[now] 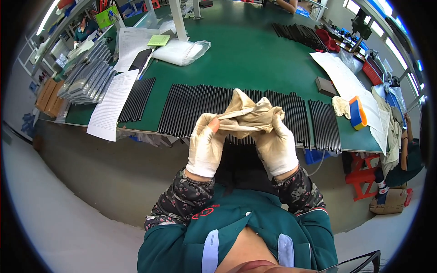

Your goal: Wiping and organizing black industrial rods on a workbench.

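Observation:
Both my hands wear pale cloth gloves, and a bare fingertip pokes out of the left one. Between them I hold a crumpled beige cloth (248,111) above the front edge of the green table. My left hand (204,143) grips its left side, while my right hand (276,145) is closed on its right side. Behind and below the cloth, a long row of thin black rods (191,107) lies side by side; the cloth and hands hide part of it. Further rods lie in a small group to the left (139,98) and another to the right (324,125).
Papers (113,103) and stacked plastic-wrapped parts (91,75) lie at the left. On the right are a grey block (326,86), a blue-and-orange object (358,113), a crumpled cloth (341,107) and a large paper sheet (348,86). More black rods (298,36) lie far right. A red stool (363,175) stands below.

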Demonstrator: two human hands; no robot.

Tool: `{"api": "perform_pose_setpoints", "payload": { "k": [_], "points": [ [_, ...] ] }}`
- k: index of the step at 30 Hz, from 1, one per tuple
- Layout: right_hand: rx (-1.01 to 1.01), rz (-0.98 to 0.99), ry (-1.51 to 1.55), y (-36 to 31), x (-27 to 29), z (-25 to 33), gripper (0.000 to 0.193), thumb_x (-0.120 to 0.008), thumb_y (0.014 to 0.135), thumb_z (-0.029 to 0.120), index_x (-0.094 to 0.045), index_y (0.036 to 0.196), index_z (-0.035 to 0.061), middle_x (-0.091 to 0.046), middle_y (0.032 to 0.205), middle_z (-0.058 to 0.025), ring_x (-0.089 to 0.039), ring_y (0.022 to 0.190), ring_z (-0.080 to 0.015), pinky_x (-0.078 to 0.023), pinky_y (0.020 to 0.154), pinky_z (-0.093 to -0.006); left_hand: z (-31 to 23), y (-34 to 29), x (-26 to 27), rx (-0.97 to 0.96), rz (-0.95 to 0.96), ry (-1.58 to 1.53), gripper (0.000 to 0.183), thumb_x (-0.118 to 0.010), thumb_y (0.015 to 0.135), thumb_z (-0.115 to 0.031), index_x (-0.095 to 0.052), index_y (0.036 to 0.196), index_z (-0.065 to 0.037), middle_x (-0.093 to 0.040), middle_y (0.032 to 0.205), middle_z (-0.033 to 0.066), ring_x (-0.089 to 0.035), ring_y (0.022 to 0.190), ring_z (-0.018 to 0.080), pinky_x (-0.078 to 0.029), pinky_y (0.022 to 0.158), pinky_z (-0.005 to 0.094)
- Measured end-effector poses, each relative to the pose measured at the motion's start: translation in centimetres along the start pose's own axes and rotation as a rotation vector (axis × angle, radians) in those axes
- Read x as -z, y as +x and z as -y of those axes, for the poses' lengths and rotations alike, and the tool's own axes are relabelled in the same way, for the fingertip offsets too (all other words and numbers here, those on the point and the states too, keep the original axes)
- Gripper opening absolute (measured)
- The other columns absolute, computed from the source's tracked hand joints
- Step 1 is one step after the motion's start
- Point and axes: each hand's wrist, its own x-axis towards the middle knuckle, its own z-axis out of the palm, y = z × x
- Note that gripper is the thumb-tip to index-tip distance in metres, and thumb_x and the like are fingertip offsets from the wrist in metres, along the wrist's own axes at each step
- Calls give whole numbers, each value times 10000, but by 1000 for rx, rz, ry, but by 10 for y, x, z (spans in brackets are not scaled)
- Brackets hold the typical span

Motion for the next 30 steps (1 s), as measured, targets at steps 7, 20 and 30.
{"api": "perform_pose_setpoints", "payload": {
  "k": [7, 20, 30],
  "points": [
    [-126, 11, 319, 3, 12, 3, 430, -395, 1005, 405, -525, 1254, 80, -564, 1249, -135, -532, 1181, -273, -420, 1029, -447, 9, 0, 0, 53, 21, -170, 64, -526, 967, -132, -556, 969, -75, -597, 980, 41, -572, 969, 157, -458, 897, 323],
    [-63, -15, 76, 1, 9, 4, 405, -431, 1011, 333, -497, 1294, 51, -538, 1308, -89, -499, 1231, -214, -369, 1075, -386, 3, 3, -8, 75, 80, 347, 222, -657, 903, -182, -521, 1040, -73, -523, 921, -35, -484, 847, 45, -410, 761, 200],
    [-107, 62, -272, -8, -16, 14, 525, -614, 921, 342, -505, 1279, -26, -597, 1218, -79, -567, 1126, -163, -416, 1001, -335, 3, 6, 1, 137, 174, 384, 240, -662, 910, -213, -539, 1027, -44, -558, 936, -11, -496, 871, 63, -442, 800, 227]
  ]
}}
